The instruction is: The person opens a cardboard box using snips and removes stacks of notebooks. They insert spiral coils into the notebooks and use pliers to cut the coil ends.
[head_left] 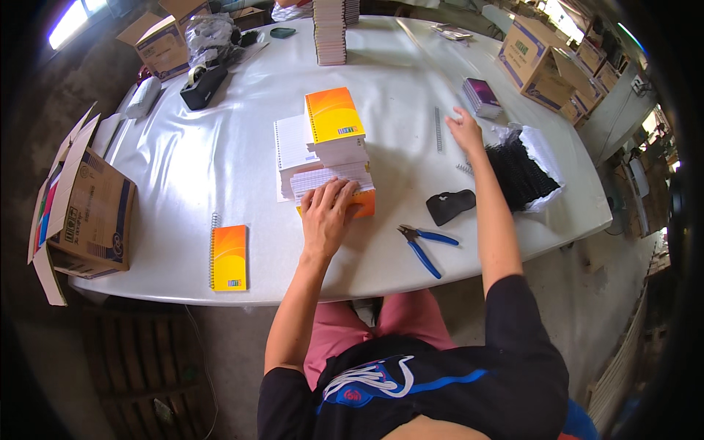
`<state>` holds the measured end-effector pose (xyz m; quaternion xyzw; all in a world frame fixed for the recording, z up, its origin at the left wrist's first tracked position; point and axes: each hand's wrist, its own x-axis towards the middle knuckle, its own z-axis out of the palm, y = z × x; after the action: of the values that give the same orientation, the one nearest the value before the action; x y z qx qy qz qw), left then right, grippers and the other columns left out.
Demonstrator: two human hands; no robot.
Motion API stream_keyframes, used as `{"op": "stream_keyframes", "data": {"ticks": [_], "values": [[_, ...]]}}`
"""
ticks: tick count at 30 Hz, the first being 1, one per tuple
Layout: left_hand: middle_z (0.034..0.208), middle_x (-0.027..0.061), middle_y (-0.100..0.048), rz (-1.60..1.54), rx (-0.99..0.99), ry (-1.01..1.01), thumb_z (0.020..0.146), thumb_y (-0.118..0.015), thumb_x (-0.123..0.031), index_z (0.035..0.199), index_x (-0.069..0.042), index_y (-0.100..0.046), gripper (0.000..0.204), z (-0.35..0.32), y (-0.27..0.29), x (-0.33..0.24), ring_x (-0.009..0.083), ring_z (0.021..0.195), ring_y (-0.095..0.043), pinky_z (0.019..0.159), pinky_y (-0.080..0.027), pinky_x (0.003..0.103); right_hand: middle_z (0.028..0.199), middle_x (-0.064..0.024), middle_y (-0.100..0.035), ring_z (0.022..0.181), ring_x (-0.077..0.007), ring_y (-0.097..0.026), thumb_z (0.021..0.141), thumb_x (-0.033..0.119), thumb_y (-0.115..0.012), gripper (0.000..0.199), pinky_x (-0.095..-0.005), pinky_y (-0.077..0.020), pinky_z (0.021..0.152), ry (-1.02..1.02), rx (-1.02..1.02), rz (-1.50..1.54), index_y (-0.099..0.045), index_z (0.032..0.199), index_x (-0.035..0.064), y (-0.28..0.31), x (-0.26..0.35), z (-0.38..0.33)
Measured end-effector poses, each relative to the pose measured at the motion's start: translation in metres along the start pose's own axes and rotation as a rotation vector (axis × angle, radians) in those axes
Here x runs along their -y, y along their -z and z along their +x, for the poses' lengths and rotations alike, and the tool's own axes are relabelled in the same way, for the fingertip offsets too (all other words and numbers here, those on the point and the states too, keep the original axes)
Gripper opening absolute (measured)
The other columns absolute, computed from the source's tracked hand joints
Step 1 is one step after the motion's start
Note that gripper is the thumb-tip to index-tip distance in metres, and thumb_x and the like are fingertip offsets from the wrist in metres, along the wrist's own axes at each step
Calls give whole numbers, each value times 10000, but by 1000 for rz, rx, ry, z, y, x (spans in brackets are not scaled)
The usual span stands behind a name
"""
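My left hand (pixel 326 214) is curled over the near edge of a block of unbound notebook pages (pixel 330 178) with an orange cover (pixel 364 203) showing beside the fingers. The palm side is hidden. Right behind stands a stack of notebooks (pixel 335 116), its top cover orange and yellow, next to a white lined page pile (pixel 292 147). Over the right side of the table my right hand (pixel 466 130) reaches out with its fingers apart. Just left of it lies a thin spiral binding coil (pixel 438 130), which it does not touch. Another coil (pixel 465 169) sits partly under the forearm.
Blue-handled cutting pliers (pixel 425 242) and a black pouch (pixel 449 207) lie near me. Black coils (pixel 519 176) fill a white wrapping at right, near small purple notebooks (pixel 482 97). A spiral notebook (pixel 229 258), a tape dispenser (pixel 204 86) and a carton (pixel 92 209) are leftward.
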<state>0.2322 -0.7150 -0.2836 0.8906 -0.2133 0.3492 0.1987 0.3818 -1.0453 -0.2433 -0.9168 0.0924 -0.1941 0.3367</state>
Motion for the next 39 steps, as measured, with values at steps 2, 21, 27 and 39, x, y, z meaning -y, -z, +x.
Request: {"op": "stream_keyframes", "data": {"ticks": [2, 21, 27, 39], "values": [[1073, -15, -594, -61, 15, -12, 718, -717, -275, 1124, -177, -582, 439, 1, -2, 5, 195, 1045, -547, 886, -359, 371, 1204, -220, -539, 1095, -317, -544, 775, 343, -663, 624, -385, -437, 918, -50, -20, -106, -451, 1284, 51, -25, -15, 27], [883, -37, -553, 238, 86, -151, 786, -660, -325, 1041, -172, -595, 304, -21, 2, -9, 115, 828, -519, 796, -312, 321, 671, 0, -489, 529, -94, -464, 873, 237, -495, 450, -237, -411, 502, 40, 120, 497, -465, 1280, 49, 39, 74, -23], [737, -61, -488, 126, -11, -198, 773, -673, -407, 910, -191, -579, 272, -25, 46, -34, 84, 682, -480, 837, -282, 335, 727, 30, -535, 607, -31, -400, 933, 222, -509, 264, -190, -337, 550, 362, 507, 559, -644, 1073, 44, 84, 124, -179], [1052, 61, -434, 156, -84, 217, 600, -728, -553, 852, -197, -561, 467, -61, 15, -62, 263, 1056, -395, 879, -204, 603, 879, -88, -626, 781, -221, -581, 770, 28, -666, 242, -311, -466, 693, 457, 309, 329, -674, 1005, 81, 27, 85, -249]]}}
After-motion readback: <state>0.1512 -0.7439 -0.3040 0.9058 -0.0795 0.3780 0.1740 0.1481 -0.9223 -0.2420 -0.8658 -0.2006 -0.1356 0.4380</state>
